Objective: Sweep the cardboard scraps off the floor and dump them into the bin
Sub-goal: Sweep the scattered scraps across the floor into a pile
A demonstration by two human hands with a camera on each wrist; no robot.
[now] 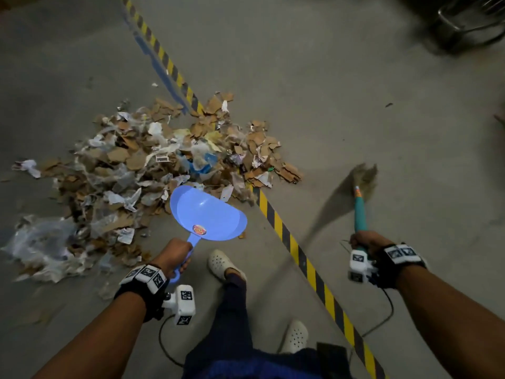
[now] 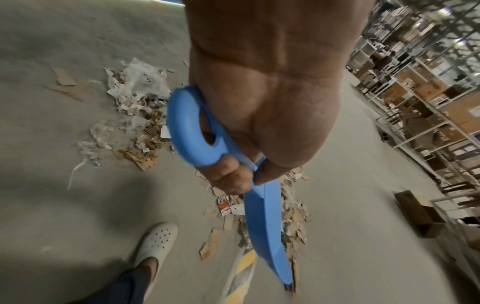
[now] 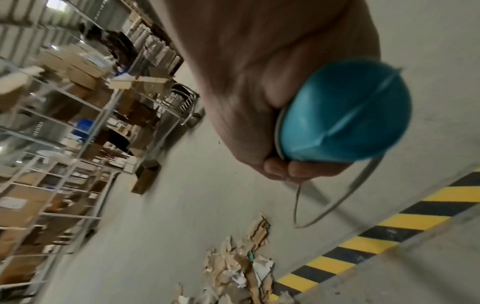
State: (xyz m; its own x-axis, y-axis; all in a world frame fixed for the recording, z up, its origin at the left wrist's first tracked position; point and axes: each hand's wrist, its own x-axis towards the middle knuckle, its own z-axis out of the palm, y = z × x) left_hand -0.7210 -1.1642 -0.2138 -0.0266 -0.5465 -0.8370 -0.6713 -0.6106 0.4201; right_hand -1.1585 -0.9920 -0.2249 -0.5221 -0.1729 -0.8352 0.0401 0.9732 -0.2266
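L hand [image 1: 175,254] fisted on pan [image 1: 207,212] handle, R hand [image 1: 364,240] round broom [image 1: 360,203]. Scraps [image 1: 142,170] piled at pan lip. Risk: pan held tilted w/ gap, bits slide under; hard stroke scatters light plastic.

No text can be read with certainty. The dustpan [image 1: 207,212] carries a round orange sticker [image 1: 199,230] just above its handle, its print too small to make out. In the left wrist view a plastic bag [image 2: 141,82] left of the dustpan bears a few dark handwritten marks, blurred beyond reading. The wrist bands [image 1: 143,274] show black-and-white square marker patterns, not letters.
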